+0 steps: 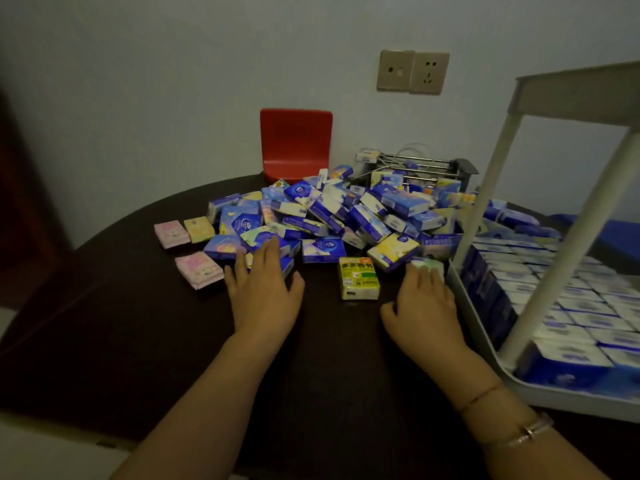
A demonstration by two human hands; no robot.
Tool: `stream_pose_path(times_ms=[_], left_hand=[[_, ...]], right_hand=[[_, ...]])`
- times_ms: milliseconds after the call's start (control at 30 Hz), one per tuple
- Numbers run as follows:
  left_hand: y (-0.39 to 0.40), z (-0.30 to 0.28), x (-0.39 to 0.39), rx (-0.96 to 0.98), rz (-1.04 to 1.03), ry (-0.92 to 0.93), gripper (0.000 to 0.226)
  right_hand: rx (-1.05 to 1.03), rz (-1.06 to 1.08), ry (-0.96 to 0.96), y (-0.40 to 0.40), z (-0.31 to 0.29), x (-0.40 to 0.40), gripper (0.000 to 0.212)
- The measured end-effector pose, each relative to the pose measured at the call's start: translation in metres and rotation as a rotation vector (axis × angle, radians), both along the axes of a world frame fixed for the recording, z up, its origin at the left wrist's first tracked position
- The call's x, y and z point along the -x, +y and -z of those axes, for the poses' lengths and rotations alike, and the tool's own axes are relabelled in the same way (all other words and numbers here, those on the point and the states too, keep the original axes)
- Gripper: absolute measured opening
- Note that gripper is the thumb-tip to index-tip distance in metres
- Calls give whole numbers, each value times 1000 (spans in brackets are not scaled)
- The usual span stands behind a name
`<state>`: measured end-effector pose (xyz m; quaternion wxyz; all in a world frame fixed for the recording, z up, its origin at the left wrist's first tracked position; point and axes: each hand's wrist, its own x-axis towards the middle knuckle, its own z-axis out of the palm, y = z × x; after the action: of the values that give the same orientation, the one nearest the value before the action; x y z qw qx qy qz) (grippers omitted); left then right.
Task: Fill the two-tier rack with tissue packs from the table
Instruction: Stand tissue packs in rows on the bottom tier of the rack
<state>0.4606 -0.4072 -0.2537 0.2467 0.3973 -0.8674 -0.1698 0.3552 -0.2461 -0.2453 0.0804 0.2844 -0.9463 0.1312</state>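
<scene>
Two hands work at the near edge of the tissue pack pile (332, 216) on the dark round table (145, 341). Left hand (261, 292) lies flat, fingers straight, on a blue pack (273, 258) at the pile's front, gripping nothing. Right hand (424, 306) rests its fingertips on a pale green-white pack (427, 264) just right of the pile; fingers look uncurled. Yellow pack (358, 282) stands between the hands. Two-tier rack (485, 327) sits right of the pile, lower tier packed with blue packs. Red chair (296, 143) behind the pile.
</scene>
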Motion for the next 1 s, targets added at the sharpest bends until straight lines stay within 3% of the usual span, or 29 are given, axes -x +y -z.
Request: stream_pose_path(times_ms=[167, 333, 467, 600, 700, 767, 833, 1000], left_hand=[[9, -3, -11, 186, -39, 49, 64], [6, 1, -12, 77, -47, 3, 64], [7, 2, -12, 68, 33, 93, 46], [13, -5, -19, 61, 44, 236, 37], [22, -9, -24, -13, 92, 381, 29], [29, -11, -25, -88, 144, 481, 25], [36, -13, -25, -175, 214, 584, 22], [50, -18, -21, -272, 412, 659, 7]], right_hand=[[98, -55, 141, 4, 0, -5, 51], [111, -15, 82, 6, 3, -1, 56], [121, -31, 16, 6, 5, -2, 50], [419, -143, 14, 10, -3, -3, 43], [812, -274, -199, 7, -14, -12, 30], [931, -314, -370, 5, -17, -19, 18], [950, -336, -489, 3, -19, -25, 12], [884, -292, -649, -4, -11, -25, 20]])
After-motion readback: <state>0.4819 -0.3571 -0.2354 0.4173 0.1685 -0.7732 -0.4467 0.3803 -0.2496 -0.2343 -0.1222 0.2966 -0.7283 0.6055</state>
